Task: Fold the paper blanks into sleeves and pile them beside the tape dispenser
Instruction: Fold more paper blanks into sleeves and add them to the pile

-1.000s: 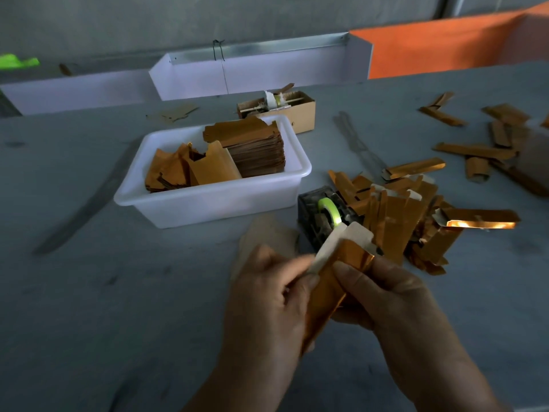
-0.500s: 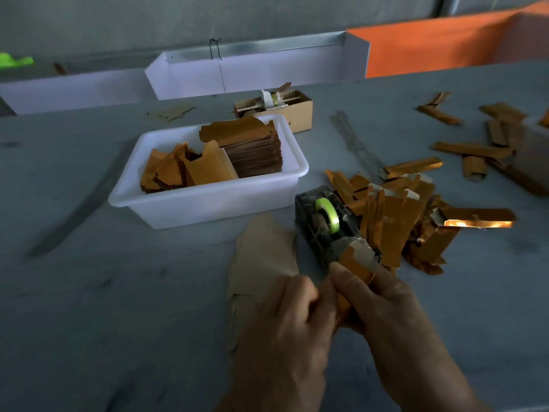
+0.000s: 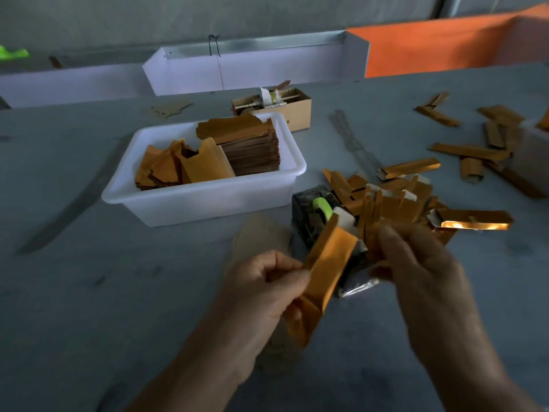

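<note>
My left hand (image 3: 264, 295) pinches a folded gold paper sleeve (image 3: 323, 272) by its left edge, holding it tilted over the table just in front of the dark tape dispenser (image 3: 312, 218) with its green tape roll (image 3: 322, 205). My right hand (image 3: 416, 269) is lifted to the right of the sleeve, fingers loosely curled near the dispenser; whether it holds anything is hidden. A pile of folded gold sleeves (image 3: 395, 200) lies right of the dispenser. Flat paper blanks (image 3: 246, 144) are stacked in a white plastic tub (image 3: 205, 200).
A brown paper sheet (image 3: 261, 239) lies on the grey table under my hands. A cardboard box (image 3: 294, 107) with a second tape roll stands behind the tub. Loose gold sleeves (image 3: 469, 151) are scattered at the right. White trays (image 3: 252, 69) and an orange panel (image 3: 439, 46) line the back.
The sleeve has swung back up and left in my left hand, away from the dispenser. My right hand has let go of it and moved to the right.
</note>
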Motion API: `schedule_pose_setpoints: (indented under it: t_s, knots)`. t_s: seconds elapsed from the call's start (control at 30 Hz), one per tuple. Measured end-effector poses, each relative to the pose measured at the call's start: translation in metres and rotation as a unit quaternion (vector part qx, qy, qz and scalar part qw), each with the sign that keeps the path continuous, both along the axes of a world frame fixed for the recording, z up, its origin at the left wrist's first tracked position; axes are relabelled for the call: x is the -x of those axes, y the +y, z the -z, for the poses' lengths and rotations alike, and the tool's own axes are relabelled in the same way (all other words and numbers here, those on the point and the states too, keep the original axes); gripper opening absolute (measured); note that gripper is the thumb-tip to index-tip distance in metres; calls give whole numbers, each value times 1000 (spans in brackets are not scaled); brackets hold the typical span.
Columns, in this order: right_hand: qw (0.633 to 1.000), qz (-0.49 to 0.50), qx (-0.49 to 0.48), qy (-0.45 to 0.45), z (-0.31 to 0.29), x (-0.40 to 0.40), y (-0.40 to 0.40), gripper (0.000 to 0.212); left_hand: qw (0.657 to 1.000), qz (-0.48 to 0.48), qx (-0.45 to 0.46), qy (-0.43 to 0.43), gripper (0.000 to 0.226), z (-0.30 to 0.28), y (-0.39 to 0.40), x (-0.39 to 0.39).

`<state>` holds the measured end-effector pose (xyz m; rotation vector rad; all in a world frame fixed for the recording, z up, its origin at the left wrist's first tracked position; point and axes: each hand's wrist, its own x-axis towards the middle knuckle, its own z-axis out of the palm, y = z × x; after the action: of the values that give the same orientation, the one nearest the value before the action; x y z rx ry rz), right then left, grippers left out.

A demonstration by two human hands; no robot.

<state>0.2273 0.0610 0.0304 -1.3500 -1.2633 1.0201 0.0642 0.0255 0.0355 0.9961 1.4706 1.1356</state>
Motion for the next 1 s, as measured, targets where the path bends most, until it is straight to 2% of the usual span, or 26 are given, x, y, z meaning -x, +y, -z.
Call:
schedule_pose_setpoints:
  t_s: [0.07,0.13,0.27,0.53,0.67,0.73,0.83,0.9,1.0]
  knots:
    - [995,10,-33,-97,1,-12,13,16,999,-38,-11,-2,25,0,5,-1]
    - [990,-32,-9,-136,5,-19,23,15,998,-58,-20,0,21,1,8,-2]
    - [984,-103,76,-124,12,-15,32,11,997,-75,-20,-11,20,3,11,-10]
    - [978,-114,96,-143,15,-13,35,10,999,-26,24,-36,12,8,10,-32]
    - [987,-97,63,-115,16,-8,34,10,998,-7,27,-49,10,11,13,-37]
    - [994,-85,54,-50,17,-5,30,9,998,-10,26,-56,11,13,13,-38]
    - [994,-76,62,52,14,-5,23,29,998,-11,19,-60,10,15,14,-37]
    - [996,-69,54,22,12,-8,20,23,998,-11,18,-54,10,17,13,-35]
    - [994,-49,27,-96,16,-14,15,12,998,-10,21,-64,10,18,13,-32]
